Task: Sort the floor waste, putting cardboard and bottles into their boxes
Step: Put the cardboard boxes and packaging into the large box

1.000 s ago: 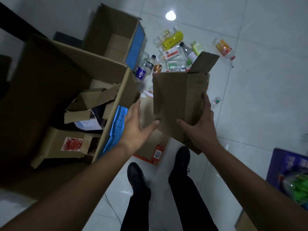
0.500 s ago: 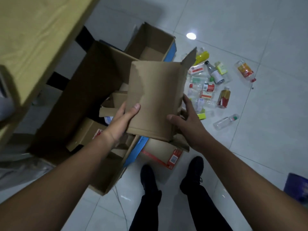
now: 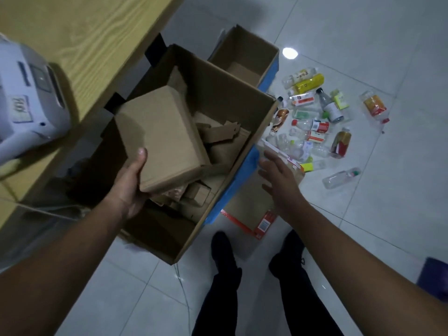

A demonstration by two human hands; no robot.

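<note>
Nearest, at 6 o'clock, dark shoes [image 3: 223, 248] stand on pale floor tiles [image 3: 363, 214]. Just beyond, the left hand [image 3: 128, 187] alone now grips the carton [image 3: 162, 141] by its near corner, tilted over the scraps [image 3: 218, 137] in the big box [image 3: 213, 76]. The right hand [image 3: 281, 180], which held it half a second ago, has let go and hangs open, fingers spread, over a flat card [image 3: 249, 209] at the box's 4 o'clock. Farther off, loose bottles [image 3: 315, 122] lie at 2 o'clock, a second box [image 3: 244, 54] at 12, and a wooden table [image 3: 84, 32] with a white device [image 3: 26, 103] at 10.
</note>
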